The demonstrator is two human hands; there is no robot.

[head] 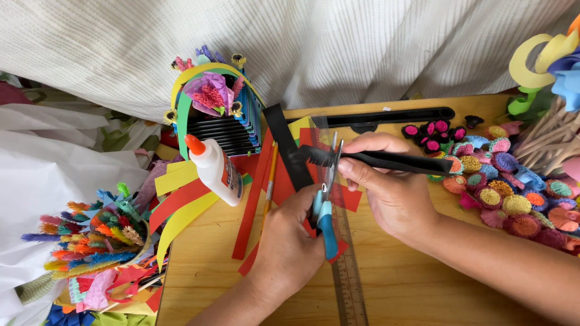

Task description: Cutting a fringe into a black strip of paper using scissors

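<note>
Left hand [289,241] grips blue-handled scissors [326,208], blades at a fringed black paper strip [374,160] pinched by right hand [389,187].

Blue-handled scissors [326,205], blades upright and parted, meeting the fringed left end of 1 black paper strip [386,160], held level above the wooden table.

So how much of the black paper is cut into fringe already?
The strip's left end already shows fine cuts. In hand: the left hand works blue-handled scissors at that end while the right hand holds the strip. The long smooth part under and beyond the right hand looks uncut. Many finished paper flowers lie at right.
</note>
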